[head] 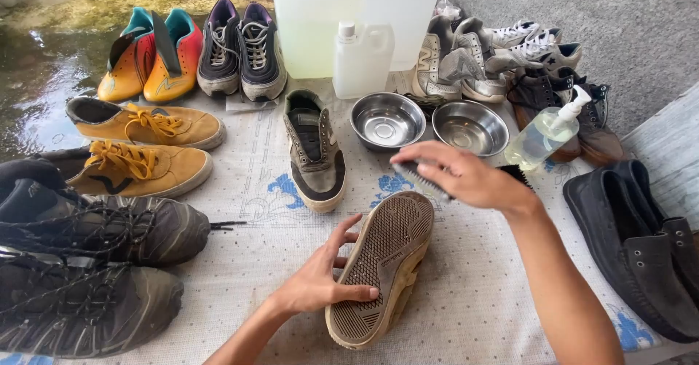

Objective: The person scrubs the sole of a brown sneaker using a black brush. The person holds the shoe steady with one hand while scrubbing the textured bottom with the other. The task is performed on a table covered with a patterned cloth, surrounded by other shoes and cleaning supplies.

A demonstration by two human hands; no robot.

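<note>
A worn grey sneaker (386, 256) lies upturned on the cloth-covered table (473, 292), its tan sole facing me. My left hand (320, 281) grips its heel end, thumb across the sole. My right hand (459, 175) holds a small brush (422, 179) just above the toe of the sole. The matching grey sneaker (314, 150) stands upright behind it.
Two steel bowls (387, 121) (470, 127), a white jug (362, 59) and a pump bottle (547, 133) stand at the back. Mustard shoes (145, 146) and dark hiking shoes (87, 263) fill the left; black loafers (641, 241) lie right. Wet ground lies beyond the far left.
</note>
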